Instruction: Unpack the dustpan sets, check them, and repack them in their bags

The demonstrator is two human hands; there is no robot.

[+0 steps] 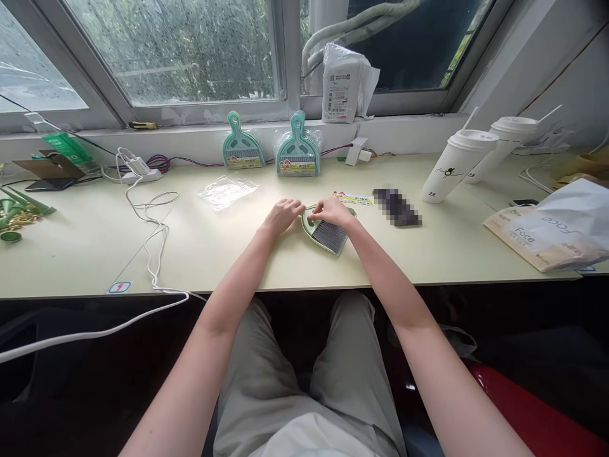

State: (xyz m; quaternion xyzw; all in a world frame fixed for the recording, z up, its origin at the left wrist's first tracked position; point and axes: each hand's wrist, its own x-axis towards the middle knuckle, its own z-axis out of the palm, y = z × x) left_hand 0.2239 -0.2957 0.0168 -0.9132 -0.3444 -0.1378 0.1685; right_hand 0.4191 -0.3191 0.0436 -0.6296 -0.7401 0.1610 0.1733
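Pinches the green dustpan set on the tabletop with the right hand; touches its handle with the left hand, bent-fingered, grip unclear. Has clear wrap leftward, label card just behind, two packaged sets farther back.

Your dustpan set is light green with grey bristles, while the packaged sets before you are teal, with yellow-and-green labels carrying touches of red. You have a pale yellow-green surface marked by a sticker in white, blue and red. Your trousers are grey-green. To your right, the cups are white with black print, and the bag is white and peach with grey lettering. On your left, the long cable is white and the box bright green.
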